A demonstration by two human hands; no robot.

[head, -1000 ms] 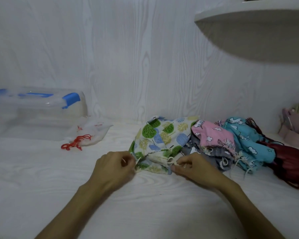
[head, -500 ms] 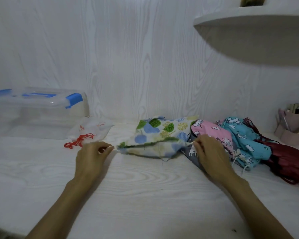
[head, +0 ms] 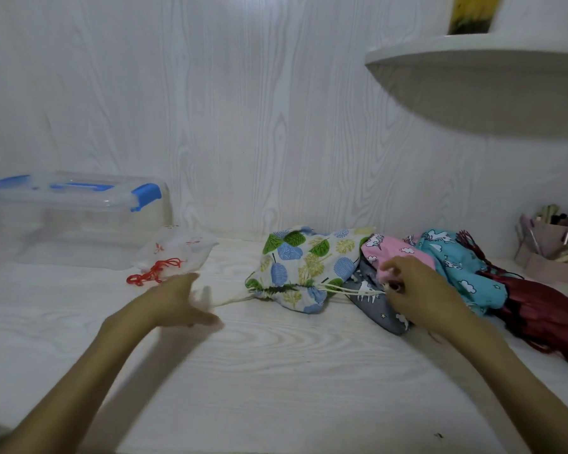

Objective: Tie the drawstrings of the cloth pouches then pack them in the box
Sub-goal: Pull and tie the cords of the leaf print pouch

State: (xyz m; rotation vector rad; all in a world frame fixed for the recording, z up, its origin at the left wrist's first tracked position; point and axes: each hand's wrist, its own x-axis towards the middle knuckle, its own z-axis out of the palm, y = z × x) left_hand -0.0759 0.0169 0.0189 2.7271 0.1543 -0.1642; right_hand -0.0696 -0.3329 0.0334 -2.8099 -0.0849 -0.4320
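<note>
Cinching the leaf pouch: your right hand pinched the cream cords and held them taut out to the right, and the pouch mouth was gathered tight. Your left hand sat left of the pouch with fingers spread; it's motion-blurred, and I couldn't tell whether it held the left cord end or had let go. It looked released to me.

Pouch lay mid-table, just left of the pile: grey pouch under your right hand, pink pouch behind it, blue pouch further right, red cloth at the far right. Box stood far left against the wall, lid on, blue clips. White pouch with red cord lay just near of it, touching or nearly so.

Risks as I judged them:
- No knot yet. Slack on the right cords would let the mouth spring open again.
- One-sided pull with nothing anchoring the left would drag the pouch into the pile instead of tightening.
- Your right hand was right on top of the grey and pink pouches, so it could easily snag their loose cords into the knot.
- Lid looked closed, so packing needs a free hand first.
</note>
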